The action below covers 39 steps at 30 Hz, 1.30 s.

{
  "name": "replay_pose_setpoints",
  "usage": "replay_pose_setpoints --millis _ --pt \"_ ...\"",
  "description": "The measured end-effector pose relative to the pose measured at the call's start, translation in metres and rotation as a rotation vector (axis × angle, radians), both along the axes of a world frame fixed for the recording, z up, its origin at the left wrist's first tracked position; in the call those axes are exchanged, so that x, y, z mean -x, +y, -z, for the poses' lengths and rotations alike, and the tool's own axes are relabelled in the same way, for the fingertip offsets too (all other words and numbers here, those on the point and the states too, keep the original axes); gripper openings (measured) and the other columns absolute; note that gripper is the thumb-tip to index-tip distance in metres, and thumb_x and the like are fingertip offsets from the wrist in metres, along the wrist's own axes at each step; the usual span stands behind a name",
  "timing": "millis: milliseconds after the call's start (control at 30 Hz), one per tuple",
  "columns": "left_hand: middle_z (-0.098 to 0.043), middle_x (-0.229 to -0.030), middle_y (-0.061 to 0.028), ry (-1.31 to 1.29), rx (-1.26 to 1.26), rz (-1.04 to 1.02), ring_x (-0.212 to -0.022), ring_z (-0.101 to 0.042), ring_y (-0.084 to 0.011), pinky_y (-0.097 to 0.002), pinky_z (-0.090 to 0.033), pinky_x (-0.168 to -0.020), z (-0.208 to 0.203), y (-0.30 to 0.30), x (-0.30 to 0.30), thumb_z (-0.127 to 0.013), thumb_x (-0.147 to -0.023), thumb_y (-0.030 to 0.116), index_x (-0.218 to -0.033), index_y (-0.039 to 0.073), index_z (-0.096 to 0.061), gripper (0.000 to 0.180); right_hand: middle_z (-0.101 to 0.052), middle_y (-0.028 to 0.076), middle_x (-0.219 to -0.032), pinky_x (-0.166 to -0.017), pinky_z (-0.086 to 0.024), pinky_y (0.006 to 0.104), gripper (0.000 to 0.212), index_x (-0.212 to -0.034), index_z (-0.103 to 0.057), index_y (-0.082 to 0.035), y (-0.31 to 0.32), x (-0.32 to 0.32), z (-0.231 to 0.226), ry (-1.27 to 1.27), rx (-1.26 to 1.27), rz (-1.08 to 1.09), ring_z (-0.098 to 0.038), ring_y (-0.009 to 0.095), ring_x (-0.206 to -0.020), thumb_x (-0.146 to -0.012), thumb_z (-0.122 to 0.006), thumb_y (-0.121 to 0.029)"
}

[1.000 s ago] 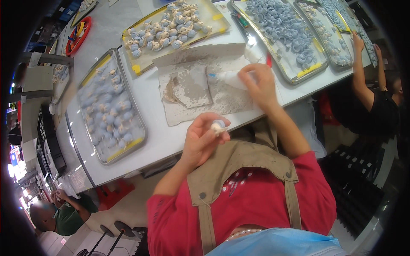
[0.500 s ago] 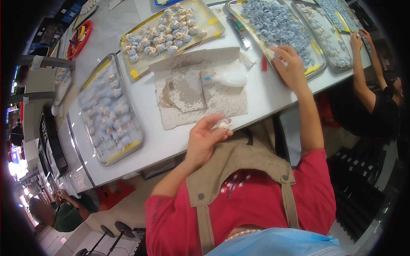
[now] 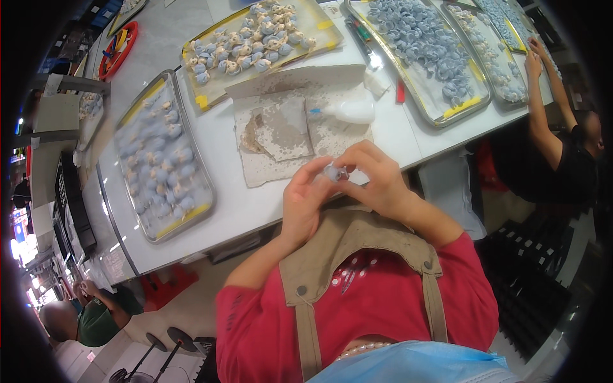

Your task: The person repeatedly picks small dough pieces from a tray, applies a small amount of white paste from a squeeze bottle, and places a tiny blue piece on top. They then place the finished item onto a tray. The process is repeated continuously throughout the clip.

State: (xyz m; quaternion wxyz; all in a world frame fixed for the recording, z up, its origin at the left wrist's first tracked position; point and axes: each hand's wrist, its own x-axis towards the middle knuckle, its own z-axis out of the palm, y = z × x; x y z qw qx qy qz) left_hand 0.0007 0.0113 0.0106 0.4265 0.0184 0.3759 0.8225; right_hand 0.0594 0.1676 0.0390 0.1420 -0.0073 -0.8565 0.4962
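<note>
My left hand [image 3: 305, 196] is closed around a small blue-grey and cream figurine head [image 3: 331, 171], held just over the table's near edge. Thumb and forefinger of my right hand [image 3: 381, 180] pinch a small blue-grey piece at the figurine's right side; the fingertips partly hide it. Just beyond both hands lies a stained cardboard sheet [image 3: 258, 173] bearing a white squeeze bottle [image 3: 355, 112] with a blue tip. Many loose, curved blue-grey pieces [image 3: 418, 48] fill a metal tray at the right.
A tray of blue-grey and cream pieces [image 3: 156, 169] stands at left, another group of figurine heads [image 3: 246, 45] farther back. A red-handled tool [image 3: 400, 91] lies by the right tray. Co-workers sit at left [image 3: 96, 313] and right [image 3: 549, 143]; a red round tray [image 3: 132, 51] is far left.
My right hand has left the edge of the right tray and come down and left to meet my left hand at the figurine. My left hand has barely moved.
</note>
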Motion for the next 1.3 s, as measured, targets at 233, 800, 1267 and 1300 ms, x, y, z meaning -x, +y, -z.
replay_pose_setpoints --millis 233,800,1267,1300 --pt "-0.053 -0.116 -0.013 0.118 0.097 -0.036 -0.104 -0.054 -0.0179 -0.0295 -0.046 -0.087 0.001 -0.007 -0.001 -0.053 -0.088 0.002 -0.122 -0.003 -0.043 0.036 -0.059 0.008 -0.087 -0.063 -0.049 0.0306 0.031 -0.098 -0.062 -0.007 -0.003 -0.002 -0.005 -0.007 -0.002 0.02 -0.058 0.02 -0.07 -0.069 -0.072 -0.005" --pt "-0.06 -0.098 -0.007 0.485 0.243 -0.068 -0.086 -0.054 -0.0075 -0.0195 -0.044 -0.075 -0.01 -0.004 -0.001 -0.054 -0.085 -0.006 -0.114 -0.005 -0.053 0.029 -0.058 0.006 -0.068 -0.05 -0.046 0.0303 0.017 -0.081 -0.062 -0.005 0.0 -0.004 -0.004 0.228 -0.218 0.016 -0.058 0.022 -0.058 -0.067 -0.07 -0.002" --pt "-0.055 -0.117 -0.0121 0.421 0.076 0.064 -0.102 -0.053 -0.0137 -0.0263 -0.042 -0.088 -0.011 -0.004 0.005 -0.056 -0.082 -0.006 -0.116 -0.003 -0.053 0.034 -0.058 0.007 -0.106 -0.082 -0.045 0.0286 0.049 -0.117 -0.051 -0.003 0.022 0.003 0.006 -0.153 0.59 -0.264 -0.055 0.015 -0.097 -0.073 -0.071 -0.004" --pt "-0.055 -0.117 -0.012 0.41 0.062 0.067 -0.102 -0.053 -0.0138 -0.0264 -0.042 -0.088 -0.01 -0.004 0.005 -0.056 -0.082 -0.006 -0.116 -0.003 -0.053 0.035 -0.058 0.007 -0.107 -0.084 -0.045 0.0282 0.049 -0.119 -0.051 -0.002 0.02 0.003 0.008 -0.192 0.678 -0.284 -0.055 0.014 -0.098 -0.074 -0.07 -0.004"
